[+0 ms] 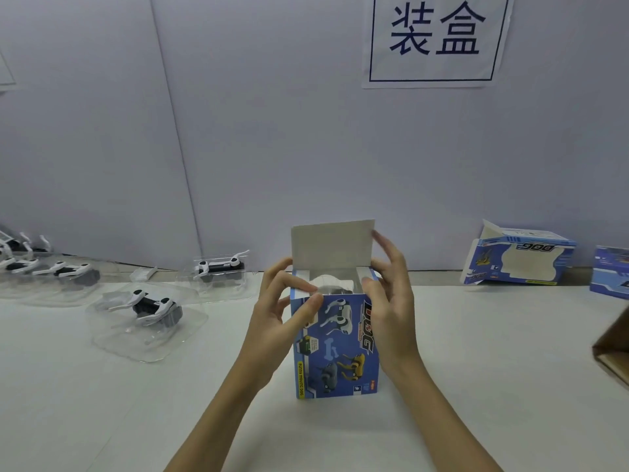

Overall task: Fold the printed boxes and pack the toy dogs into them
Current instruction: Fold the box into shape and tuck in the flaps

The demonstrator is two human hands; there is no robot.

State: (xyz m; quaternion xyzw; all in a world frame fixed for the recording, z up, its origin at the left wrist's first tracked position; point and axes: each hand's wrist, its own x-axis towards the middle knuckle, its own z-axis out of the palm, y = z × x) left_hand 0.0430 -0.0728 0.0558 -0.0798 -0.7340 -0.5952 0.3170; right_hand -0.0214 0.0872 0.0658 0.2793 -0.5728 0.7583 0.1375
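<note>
A blue printed box (pixel 335 349) stands upright at the table's centre, its grey top lid flap (pixel 332 245) raised. Inside the open top shows a toy dog in clear plastic (pixel 332 284). My left hand (pixel 282 308) pinches the box's upper left corner and side flap with thumb and fingers. My right hand (pixel 389 301) grips the upper right corner, its fingertips touching the lid flap's right edge. More black-and-white toy dogs in clear blister shells lie to the left, one near (pixel 153 306) and one farther back (pixel 218 267).
Several more toy dogs (pixel 51 267) lie at the far left by the wall. A folded blue box (pixel 517 258) lies on its side at back right, another blue box (pixel 611 275) at the right edge. A brown carton corner (pixel 612 349) juts in from the right.
</note>
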